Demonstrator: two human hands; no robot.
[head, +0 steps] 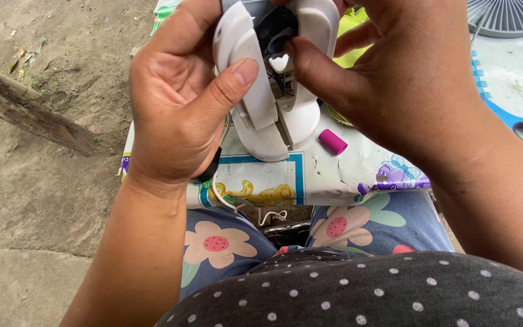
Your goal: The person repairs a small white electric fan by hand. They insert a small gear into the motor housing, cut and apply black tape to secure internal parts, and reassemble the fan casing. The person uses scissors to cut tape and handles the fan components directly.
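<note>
Floral trousers [225,242] nearest, then the left hand [180,103] clasping the white plastic casing [261,97] over the patterned table [334,175], thumb pressed on its shell; right hand [407,85] pinches inside the opening. Pink cap [332,142] lies beside; fan grille [506,15] beyond.

Both arms bare to the elbow, no sleeves, and the left hand [177,115] and right hand [407,85] without rings. Below them, a dark polka-dot top [364,290] with small pale spots; just above that top, blue floral trousers [225,248], cream petals, pink centres.
</note>
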